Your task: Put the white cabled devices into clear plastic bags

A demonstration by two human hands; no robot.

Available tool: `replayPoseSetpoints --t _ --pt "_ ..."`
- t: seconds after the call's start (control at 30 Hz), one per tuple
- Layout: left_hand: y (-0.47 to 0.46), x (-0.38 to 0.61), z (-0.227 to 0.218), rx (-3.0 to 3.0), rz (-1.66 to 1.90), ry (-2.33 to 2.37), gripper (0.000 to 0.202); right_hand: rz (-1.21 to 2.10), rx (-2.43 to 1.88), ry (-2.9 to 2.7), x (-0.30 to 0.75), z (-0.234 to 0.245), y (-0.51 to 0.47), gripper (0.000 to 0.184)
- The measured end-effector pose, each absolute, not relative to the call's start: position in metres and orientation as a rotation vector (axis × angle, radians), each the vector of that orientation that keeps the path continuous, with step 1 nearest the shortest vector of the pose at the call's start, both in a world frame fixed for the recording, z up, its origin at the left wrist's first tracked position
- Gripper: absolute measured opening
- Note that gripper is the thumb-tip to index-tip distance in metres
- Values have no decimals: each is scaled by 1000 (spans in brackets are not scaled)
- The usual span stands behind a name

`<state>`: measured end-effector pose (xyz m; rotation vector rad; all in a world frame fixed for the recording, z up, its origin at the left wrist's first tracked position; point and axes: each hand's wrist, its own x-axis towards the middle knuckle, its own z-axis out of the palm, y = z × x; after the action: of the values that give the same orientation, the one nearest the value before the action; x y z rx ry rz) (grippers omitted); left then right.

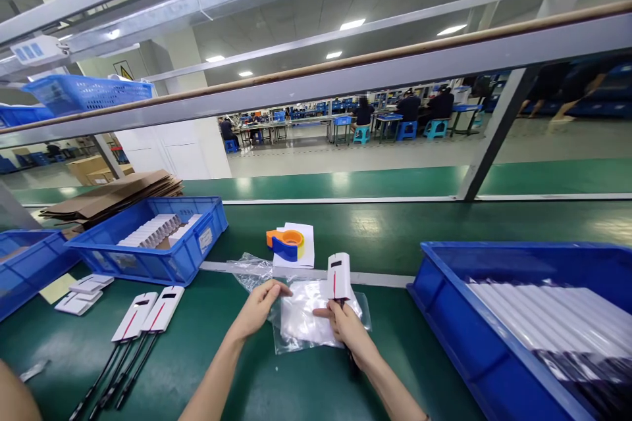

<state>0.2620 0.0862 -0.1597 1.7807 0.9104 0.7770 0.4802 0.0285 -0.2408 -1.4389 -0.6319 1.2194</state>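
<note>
The left hand [257, 308] pinched the edge of a clear bag [309, 319] lying flat on the green tabletop [237, 368], apparently steadying its mouth. The right hand [345, 327] gripped a white carded item [338, 276], upright over the bag. Two like items [148, 314] lay left, beside a blue bin [162, 260].

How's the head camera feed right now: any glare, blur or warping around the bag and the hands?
Head view: sharp at the centre; ceiling lights throw pale glare on the green table and the clear plastic bag; wide-angle lens bows the rails; the right blue bin smears toward the corner.
</note>
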Motion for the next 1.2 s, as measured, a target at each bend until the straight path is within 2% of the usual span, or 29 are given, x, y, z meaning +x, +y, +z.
replayPoseSetpoints --t 0.2,0.43,0.7,0.83,1.0,1.2 --pt "62 217 -117 1563 963 1078 53 1284 -1361 -655 485 -229 17 36" --pt "9 234 -86 1565 641 1053 41 1269 -1244 -802 472 -166 -21 60" --pt "-19 249 -89 1641 438 991 33 1365 -1260 -955 455 -118 -71 40" --pt "-22 253 -90 1648 541 929 28 1361 -1181 -1089 454 -125 -74 40" --pt "-22 261 -100 1630 656 927 36 1278 -1188 -1055 451 -150 -71 42" --pt "-36 274 -108 2021 1115 1175 18 1152 -1320 -1035 443 -159 -71 43"
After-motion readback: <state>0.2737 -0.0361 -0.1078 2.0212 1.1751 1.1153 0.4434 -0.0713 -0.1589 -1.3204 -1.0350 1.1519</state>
